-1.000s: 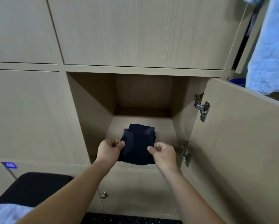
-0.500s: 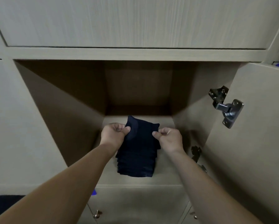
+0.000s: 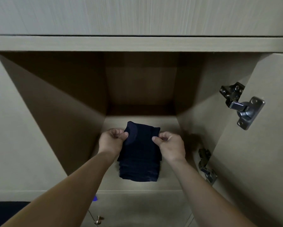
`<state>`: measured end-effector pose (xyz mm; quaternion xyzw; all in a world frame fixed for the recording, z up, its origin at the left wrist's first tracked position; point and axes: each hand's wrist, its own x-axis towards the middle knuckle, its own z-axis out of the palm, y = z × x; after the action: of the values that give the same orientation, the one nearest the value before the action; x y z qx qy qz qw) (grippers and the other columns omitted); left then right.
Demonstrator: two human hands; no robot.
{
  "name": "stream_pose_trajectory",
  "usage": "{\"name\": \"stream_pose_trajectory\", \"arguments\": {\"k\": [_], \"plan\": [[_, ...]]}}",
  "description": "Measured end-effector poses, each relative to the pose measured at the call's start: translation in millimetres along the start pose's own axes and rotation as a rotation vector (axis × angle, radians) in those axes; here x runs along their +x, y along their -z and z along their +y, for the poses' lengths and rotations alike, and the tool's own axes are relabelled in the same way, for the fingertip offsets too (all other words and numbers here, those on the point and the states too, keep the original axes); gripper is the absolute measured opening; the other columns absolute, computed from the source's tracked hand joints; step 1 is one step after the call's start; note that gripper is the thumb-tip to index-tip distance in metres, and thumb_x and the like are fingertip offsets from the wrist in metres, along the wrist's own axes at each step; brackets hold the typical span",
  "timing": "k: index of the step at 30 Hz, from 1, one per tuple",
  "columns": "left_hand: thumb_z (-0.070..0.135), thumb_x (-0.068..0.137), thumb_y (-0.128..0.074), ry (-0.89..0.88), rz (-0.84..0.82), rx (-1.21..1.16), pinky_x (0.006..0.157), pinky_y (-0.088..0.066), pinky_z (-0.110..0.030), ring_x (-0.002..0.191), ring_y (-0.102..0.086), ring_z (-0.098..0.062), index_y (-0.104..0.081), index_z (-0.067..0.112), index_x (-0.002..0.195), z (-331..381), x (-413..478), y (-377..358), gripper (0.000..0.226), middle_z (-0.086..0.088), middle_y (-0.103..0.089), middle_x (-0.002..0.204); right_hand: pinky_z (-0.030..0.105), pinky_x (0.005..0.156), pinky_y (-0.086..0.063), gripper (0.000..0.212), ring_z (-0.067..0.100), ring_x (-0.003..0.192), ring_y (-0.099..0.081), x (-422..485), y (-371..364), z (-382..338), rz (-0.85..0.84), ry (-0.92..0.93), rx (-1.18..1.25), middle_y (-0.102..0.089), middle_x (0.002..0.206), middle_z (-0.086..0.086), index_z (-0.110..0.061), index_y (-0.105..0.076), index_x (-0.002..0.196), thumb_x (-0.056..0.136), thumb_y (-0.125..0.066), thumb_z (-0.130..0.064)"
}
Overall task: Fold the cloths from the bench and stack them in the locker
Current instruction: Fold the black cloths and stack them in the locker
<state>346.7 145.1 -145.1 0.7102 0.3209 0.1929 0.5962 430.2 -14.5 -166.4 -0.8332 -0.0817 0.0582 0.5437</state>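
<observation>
A dark folded cloth (image 3: 140, 154) is pinched by left hand (image 3: 111, 141) and right hand (image 3: 171, 147) on the locker floor (image 3: 173, 179); the open door (image 3: 252, 161) is hung on 2 hinges (image 3: 242, 105).

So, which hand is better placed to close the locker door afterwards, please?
Probably the right hand: the open locker door stands on its side, and the left hand, also pinching the navy cloth, is farther away.

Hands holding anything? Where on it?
Yes, the folded dark cloth: the left hand pinches its left edge, the right hand its right edge, both near the far end.
</observation>
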Motion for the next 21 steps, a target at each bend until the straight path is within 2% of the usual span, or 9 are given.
{"name": "stream_pose_trajectory", "arguments": {"k": [3, 5, 8, 9, 11, 13, 15, 17, 21], "plan": [[0.015, 0.093, -0.064, -0.041, -0.025, 0.134, 0.081, -0.052, -0.03, 0.095, -0.065, -0.021, -0.065, 0.009, 0.107, -2, -1, 1, 0.015, -0.004, -0.069, 0.099, 0.039, 0.083, -0.055, 0.022, 0.013, 0.088, -0.065, -1, 0, 0, 0.008, 0.001, -0.063, -0.07, 0.094, -0.008, -0.022, -0.07, 0.102, 0.084, -0.072, -0.036], [0.014, 0.096, -0.061, -0.124, -0.012, 0.226, 0.089, -0.049, -0.029, 0.1, -0.06, -0.016, -0.062, 0.009, 0.118, -2, -3, 3, 0.023, 0.0, -0.065, 0.107, 0.037, 0.084, -0.054, 0.027, 0.016, 0.094, -0.064, -5, 2, -2, 0.05, 0.042, -0.112, -0.069, 0.102, -0.005, -0.021, -0.068, 0.108, 0.086, -0.07, -0.036], [0.013, 0.101, -0.049, -0.413, 0.0, 0.47, 0.099, -0.037, -0.023, 0.115, -0.051, -0.012, -0.056, 0.009, 0.132, 3, -8, 3, 0.033, 0.003, -0.057, 0.123, 0.036, 0.091, -0.048, 0.032, 0.021, 0.109, -0.056, -15, 6, -10, 0.173, 0.294, -0.367, -0.062, 0.114, 0.001, -0.018, -0.063, 0.121, 0.094, -0.058, -0.034], [0.015, 0.102, -0.045, -0.519, -0.016, 0.592, 0.108, -0.032, -0.024, 0.127, -0.045, -0.014, -0.051, 0.011, 0.139, 5, -8, 2, 0.037, 0.0, -0.053, 0.136, 0.035, 0.097, -0.044, 0.037, 0.021, 0.116, -0.051, -17, 7, -15, 0.166, 0.405, -0.477, -0.059, 0.123, 0.003, -0.016, -0.058, 0.129, 0.097, -0.053, -0.032], [0.02, 0.105, -0.036, -0.635, -0.115, 0.803, 0.119, -0.013, -0.025, 0.146, -0.023, -0.015, -0.033, 0.012, 0.15, 7, -5, -1, 0.046, -0.004, -0.031, 0.158, 0.032, 0.113, -0.026, 0.046, 0.021, 0.135, -0.037, -20, 3, -21, 0.026, 0.564, -0.661, -0.046, 0.145, 0.004, -0.013, -0.042, 0.144, 0.101, -0.041, -0.031], [0.027, 0.107, -0.027, -0.623, -0.261, 0.963, 0.12, 0.0, -0.025, 0.15, -0.003, -0.011, -0.014, 0.013, 0.156, 4, -4, -4, 0.053, -0.002, -0.009, 0.164, 0.03, 0.119, -0.006, 0.054, 0.016, 0.148, -0.015, -20, -4, -19, -0.156, 0.559, -0.786, -0.024, 0.159, 0.005, -0.012, -0.023, 0.152, 0.105, -0.028, -0.037], [0.034, 0.107, -0.02, -0.597, -0.354, 1.133, 0.119, 0.008, -0.026, 0.149, 0.009, -0.009, -0.003, 0.013, 0.156, -5, -5, -5, 0.056, -0.001, 0.003, 0.164, 0.029, 0.119, 0.004, 0.06, 0.013, 0.149, 0.002, -20, -8, -9, -0.274, 0.45, -0.839, -0.007, 0.163, 0.004, -0.012, -0.009, 0.155, 0.105, -0.017, -0.043], [0.037, 0.107, -0.016, -0.568, -0.391, 1.209, 0.119, 0.011, -0.028, 0.148, 0.014, -0.008, 0.003, 0.014, 0.156, -16, -4, -3, 0.057, -0.001, 0.009, 0.163, 0.027, 0.118, 0.008, 0.061, 0.011, 0.148, 0.01, -20, -9, 1, -0.32, 0.398, -0.827, 0.004, 0.163, 0.002, -0.013, -0.001, 0.155, 0.104, -0.013, -0.045], [0.041, 0.106, -0.015, -0.541, -0.406, 1.085, 0.12, 0.009, -0.026, 0.147, 0.016, -0.006, 0.005, 0.017, 0.155, -32, 0, -2, 0.059, 0.002, 0.013, 0.163, 0.024, 0.117, 0.009, 0.063, 0.008, 0.147, 0.013, -19, -11, 13, -0.329, 0.397, -0.772, 0.009, 0.162, -0.002, -0.017, 0.004, 0.154, 0.102, -0.01, -0.049]]}}
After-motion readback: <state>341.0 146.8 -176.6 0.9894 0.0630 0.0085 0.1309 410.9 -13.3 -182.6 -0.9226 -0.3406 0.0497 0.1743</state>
